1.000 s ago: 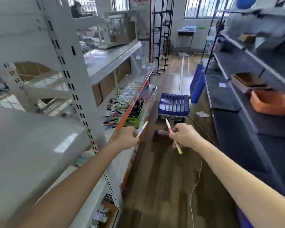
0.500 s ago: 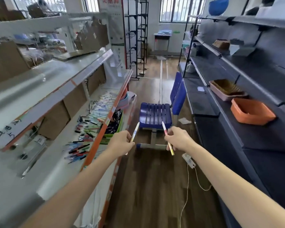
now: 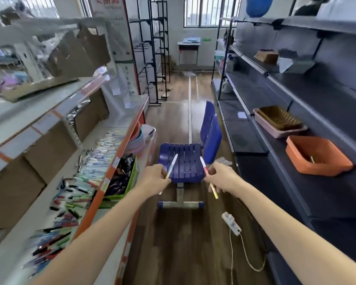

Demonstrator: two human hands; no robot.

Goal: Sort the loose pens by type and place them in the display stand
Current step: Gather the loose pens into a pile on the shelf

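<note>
left hand: grip holds 1 white pen | right hand: grip holds 1 pink-yellow pen

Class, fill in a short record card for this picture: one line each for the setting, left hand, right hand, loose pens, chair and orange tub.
Setting: aisle between shelf racks, wooden floor
Left hand: grips a white pen, tip up
Right hand: grips a pink and yellow pen
Loose pens: scattered along the left shelf
Chair: blue, in the aisle beyond both hands
Orange tub: on the dark right-hand shelf
</note>
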